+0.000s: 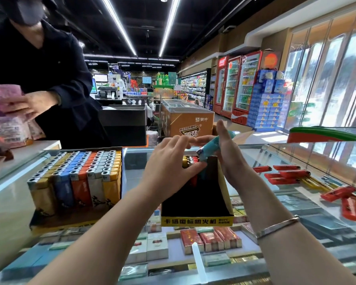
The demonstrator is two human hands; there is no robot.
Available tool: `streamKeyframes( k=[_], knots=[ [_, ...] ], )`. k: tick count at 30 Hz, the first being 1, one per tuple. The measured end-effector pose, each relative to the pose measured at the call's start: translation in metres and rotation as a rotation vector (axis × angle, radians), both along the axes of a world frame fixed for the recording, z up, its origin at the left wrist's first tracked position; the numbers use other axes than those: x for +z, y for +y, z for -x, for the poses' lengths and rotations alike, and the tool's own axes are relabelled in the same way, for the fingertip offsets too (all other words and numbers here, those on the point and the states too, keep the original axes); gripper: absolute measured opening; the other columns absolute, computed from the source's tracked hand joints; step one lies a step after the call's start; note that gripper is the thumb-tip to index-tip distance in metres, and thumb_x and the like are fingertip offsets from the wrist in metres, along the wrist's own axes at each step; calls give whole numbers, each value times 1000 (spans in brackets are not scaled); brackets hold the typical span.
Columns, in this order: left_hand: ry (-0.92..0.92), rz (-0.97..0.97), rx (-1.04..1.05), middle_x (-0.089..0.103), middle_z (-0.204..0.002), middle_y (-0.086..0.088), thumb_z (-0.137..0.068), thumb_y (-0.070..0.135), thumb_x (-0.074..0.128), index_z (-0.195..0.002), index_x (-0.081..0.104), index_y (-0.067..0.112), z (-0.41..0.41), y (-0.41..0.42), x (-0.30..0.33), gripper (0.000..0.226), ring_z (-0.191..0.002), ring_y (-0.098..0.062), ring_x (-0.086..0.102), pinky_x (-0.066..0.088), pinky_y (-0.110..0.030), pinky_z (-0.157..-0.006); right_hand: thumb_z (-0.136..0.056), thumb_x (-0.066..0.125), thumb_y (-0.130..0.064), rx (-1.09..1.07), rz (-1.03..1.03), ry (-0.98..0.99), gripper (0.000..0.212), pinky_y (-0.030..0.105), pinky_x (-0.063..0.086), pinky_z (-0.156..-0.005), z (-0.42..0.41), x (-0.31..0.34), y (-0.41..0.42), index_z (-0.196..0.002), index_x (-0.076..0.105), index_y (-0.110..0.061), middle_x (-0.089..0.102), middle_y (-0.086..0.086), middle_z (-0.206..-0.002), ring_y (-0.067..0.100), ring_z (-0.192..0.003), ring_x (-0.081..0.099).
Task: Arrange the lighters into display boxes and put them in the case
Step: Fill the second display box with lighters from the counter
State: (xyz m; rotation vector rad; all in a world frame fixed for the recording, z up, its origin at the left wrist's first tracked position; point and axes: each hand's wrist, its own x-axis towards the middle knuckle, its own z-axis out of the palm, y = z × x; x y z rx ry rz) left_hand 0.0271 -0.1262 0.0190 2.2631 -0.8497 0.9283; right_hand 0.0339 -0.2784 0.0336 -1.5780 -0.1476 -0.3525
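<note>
A black display box with a yellow front strip (pixel 196 221) stands on the glass counter, mostly empty, with a few lighters (pixel 190 160) at its far end. My left hand (pixel 169 161) rests on those lighters, fingers spread over the box. My right hand (pixel 227 153) holds a light blue lighter (pixel 210 150) tilted above the box's far right corner. A full display box (pixel 76 182) of yellow, blue, orange and white lighters stands to the left. Loose red lighters (pixel 286 174) lie on the glass to the right.
The glass case (pixel 296 212) below shows rows of cigarette packs. A person in dark clothes stands at the far left holding pink packets (pixel 4 105). A green and red object (pixel 325 134) lies at the counter's far right. Shop fridges and a freezer chest stand behind.
</note>
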Motion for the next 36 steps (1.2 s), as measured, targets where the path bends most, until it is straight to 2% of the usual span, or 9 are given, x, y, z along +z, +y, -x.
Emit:
streamKeyframes(
  k=[7, 9, 11, 14, 18, 21, 25, 30, 36],
  knots=[
    [-63, 56, -165, 64, -107, 1, -87, 26, 63, -115, 63, 22, 8, -3, 2, 28, -87, -20, 63, 54, -40, -71, -87, 49, -58, 60, -72, 86, 51, 37, 43, -92, -3, -1, -3, -67, 71, -17, 69, 2, -70, 13, -76, 64],
    [-84, 123, -183, 63, -106, -2, -90, 22, 60, -114, 64, 19, 8, -3, 3, 25, -84, -20, 62, 54, -39, -70, -86, 52, -57, 80, -74, 76, 43, 35, 46, -85, -3, -2, -4, -82, 63, -15, 68, 2, -71, 12, -74, 67],
    [-87, 143, -180, 61, -108, -4, -93, 21, 54, -115, 62, 16, 8, -5, 4, 24, -82, -21, 61, 54, -40, -68, -81, 50, -66, 105, -47, 67, 55, 33, 47, -85, -3, -2, -3, -93, 63, -13, 72, 3, -83, 13, -86, 69],
    [-92, 177, -134, 61, -107, -7, -95, 20, 47, -113, 59, 10, 8, -5, 3, 23, -76, -21, 61, 53, -40, -62, -76, 38, -72, 47, -16, 7, 67, 34, 45, -92, -3, 0, -2, -89, 70, -15, 72, 9, -96, 17, -93, 67],
    [-14, 340, -90, 59, -87, 2, -95, 23, 47, -102, 54, 9, 3, 1, 4, 17, -65, -2, 51, 41, -10, -57, -98, 36, -45, -151, -11, 99, 48, 28, 41, -66, -4, 1, -9, -86, 65, -9, 65, 12, -92, 17, -78, 60],
    [-6, 308, -74, 58, -84, 5, -93, 27, 47, -100, 51, 8, 3, 1, 3, 21, -63, -2, 52, 42, -11, -54, -90, 50, -9, -127, 82, 247, 21, 23, 42, -55, -3, -5, -12, -97, 67, 1, 65, 15, -92, 16, -75, 59],
    [-123, 208, -73, 68, -91, 0, -92, 19, 56, -98, 60, 7, 6, -1, 2, 14, -68, -14, 61, 50, -28, -57, -90, 43, 2, -82, 57, 317, 24, 33, 44, -70, -4, -8, -13, -97, 66, 4, 61, 20, -90, 26, -82, 58],
    [-211, 141, -75, 72, -86, -2, -81, 18, 70, -102, 62, 6, 5, 0, 3, 25, -71, -17, 67, 53, -27, -59, -94, 43, -4, -79, 67, 398, 25, 47, 40, -104, -4, -6, -13, -89, 67, -8, 62, 19, -112, 30, -112, 54],
    [-317, -31, -79, 73, -81, 0, -76, 20, 75, -85, 73, 13, -3, -10, 0, 11, -70, -18, 69, 54, -26, -60, -92, 42, 1, -107, 95, 333, 26, 43, 43, -95, 1, -5, -8, -84, 66, -5, 62, 18, -98, 31, -101, 55]
  ],
)
